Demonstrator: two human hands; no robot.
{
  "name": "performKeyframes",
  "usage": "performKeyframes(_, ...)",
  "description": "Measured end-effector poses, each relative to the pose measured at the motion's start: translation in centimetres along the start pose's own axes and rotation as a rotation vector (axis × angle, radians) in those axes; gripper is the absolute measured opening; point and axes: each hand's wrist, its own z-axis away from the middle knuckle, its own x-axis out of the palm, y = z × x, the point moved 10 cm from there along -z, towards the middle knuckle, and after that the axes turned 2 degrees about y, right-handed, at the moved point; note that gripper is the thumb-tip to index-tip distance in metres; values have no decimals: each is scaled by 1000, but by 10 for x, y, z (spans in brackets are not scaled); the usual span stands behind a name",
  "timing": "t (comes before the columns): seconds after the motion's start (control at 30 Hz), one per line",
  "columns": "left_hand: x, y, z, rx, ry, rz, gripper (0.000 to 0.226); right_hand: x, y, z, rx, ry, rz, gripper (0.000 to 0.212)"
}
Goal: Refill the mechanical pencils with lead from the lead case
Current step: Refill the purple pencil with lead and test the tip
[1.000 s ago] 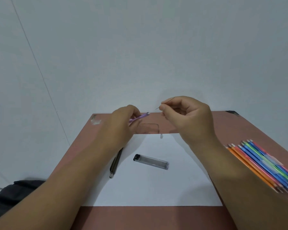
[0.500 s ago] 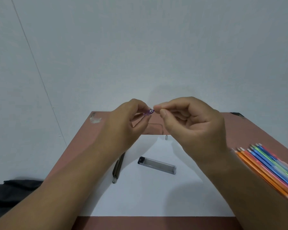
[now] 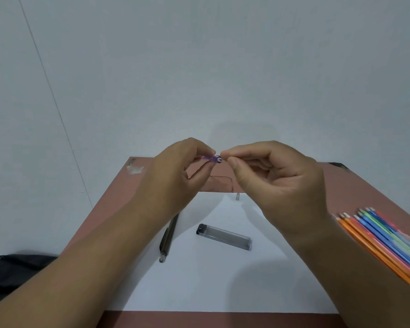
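I see the purple mechanical pencil (image 3: 211, 158) held up above the far edge of the table (image 3: 355, 185), its open end pointing right. My left hand (image 3: 175, 176) pinches its barrel between thumb and fingertips. My right hand (image 3: 275, 183) has thumb and forefinger pressed together right at that open end; I take it a lead is pinched there, but it is too thin to make out. The two hands nearly meet at the pencil.

Below them, the lead case (image 3: 224, 236) lies on the white paper sheet (image 3: 199, 285), clear-bodied with a black cap at its left end, slanting down to the right. A dark mechanical pencil (image 3: 168, 237) lies left of it, partly under my left wrist, along the sheet's edge. A small clear cap (image 3: 237, 196) stands near the sheet's far edge, between the hands. At the right edge of the table lies a bundle of coloured mechanical pencils (image 3: 386, 245), orange, pink, blue and green. A dark cloth (image 3: 14, 271) lies off the table at lower left.
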Motion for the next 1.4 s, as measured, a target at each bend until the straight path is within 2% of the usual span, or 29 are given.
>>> performKeyframes(0.47, 3, -3, 1, 11, -3, 32, 10, -3, 3, -2, -18, -1, 77, 15)
performKeyframes(0.93, 3, -3, 2, -8, -4, 31, 8, -3, 6, -2, 73, 28, -58, 21)
performKeyframes(1.4, 3, -3, 2, -9, -17, 18, 12, -6, 8, -3, 79, 34, -29, 16)
